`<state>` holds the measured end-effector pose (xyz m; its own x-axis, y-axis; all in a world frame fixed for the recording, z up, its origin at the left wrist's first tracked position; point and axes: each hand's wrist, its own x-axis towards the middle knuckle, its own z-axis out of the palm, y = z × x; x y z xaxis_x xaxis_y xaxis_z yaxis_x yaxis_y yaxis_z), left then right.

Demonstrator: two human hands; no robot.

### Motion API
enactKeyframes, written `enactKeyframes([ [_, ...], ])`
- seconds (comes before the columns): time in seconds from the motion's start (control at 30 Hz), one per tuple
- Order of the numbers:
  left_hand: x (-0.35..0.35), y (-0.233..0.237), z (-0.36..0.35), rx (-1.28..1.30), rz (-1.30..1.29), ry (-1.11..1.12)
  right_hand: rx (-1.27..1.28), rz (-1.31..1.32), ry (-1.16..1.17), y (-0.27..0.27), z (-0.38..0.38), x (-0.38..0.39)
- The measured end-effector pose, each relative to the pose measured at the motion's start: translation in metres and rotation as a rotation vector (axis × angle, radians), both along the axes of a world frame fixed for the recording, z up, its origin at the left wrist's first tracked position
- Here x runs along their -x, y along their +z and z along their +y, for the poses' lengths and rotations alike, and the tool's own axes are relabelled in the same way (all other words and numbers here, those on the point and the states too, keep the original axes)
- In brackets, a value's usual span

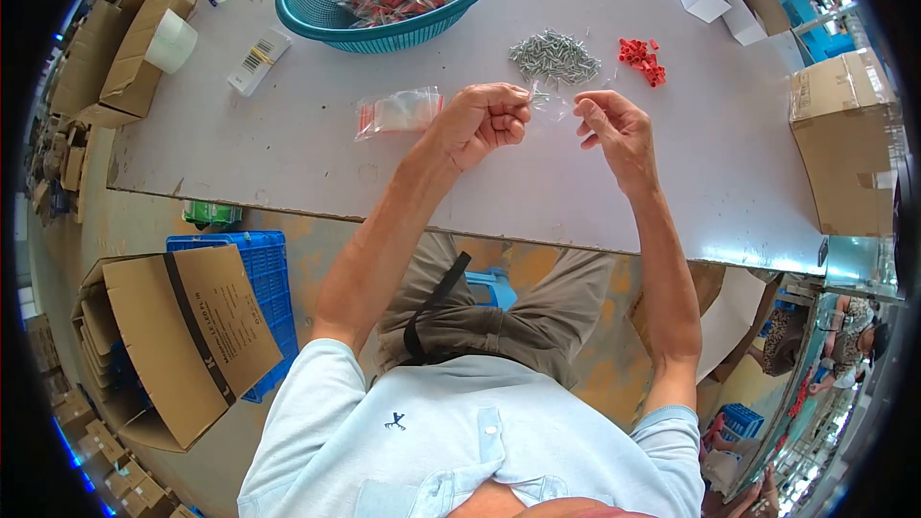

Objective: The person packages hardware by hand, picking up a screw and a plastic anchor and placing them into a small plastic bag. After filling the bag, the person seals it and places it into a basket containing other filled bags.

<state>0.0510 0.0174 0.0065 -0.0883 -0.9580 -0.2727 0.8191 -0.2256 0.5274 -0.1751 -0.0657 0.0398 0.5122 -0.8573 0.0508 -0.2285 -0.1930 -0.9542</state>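
Between my two hands is a small clear plastic bag (552, 109) with a few silvery pieces showing near its left side. My left hand (487, 123) is closed, pinching the bag between thumb and forefinger with the other fingers curled. Thumb and forefinger of my right hand (619, 134) come together at the bag's right edge. Just beyond the bag lies a heap of silver screws (554, 58). Right of it is a smaller pile of red plastic tubes (645, 63). A stack of flat clear bags with red edges (398, 113) lies beside my left wrist.
A teal basket (417, 36) at the back holds several packed bags. Tape rolls (171, 42), a white barcoded packet (259, 61) and an open carton (139, 62) are at the left. Another carton (844, 153) stands at the right. Below the table edge is a blue crate (264, 273).
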Motion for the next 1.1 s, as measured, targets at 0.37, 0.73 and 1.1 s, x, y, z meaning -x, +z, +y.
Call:
enactKeyframes([
  [0.37, 0.016, 0.006, 0.003, 0.017, -0.339, 0.050, 0.292, -0.049, -0.125, -0.014, 0.014, -0.009],
  [0.73, 0.050, 0.012, 0.006, 0.098, -0.951, 0.147, 0.313, 0.172, -0.177, -0.009, 0.034, -0.021],
  [1.1, 0.065, -0.003, -0.006, 0.178, -1.051, 0.245, 0.506, 0.293, -0.459, -0.034, -0.074, 0.086],
])
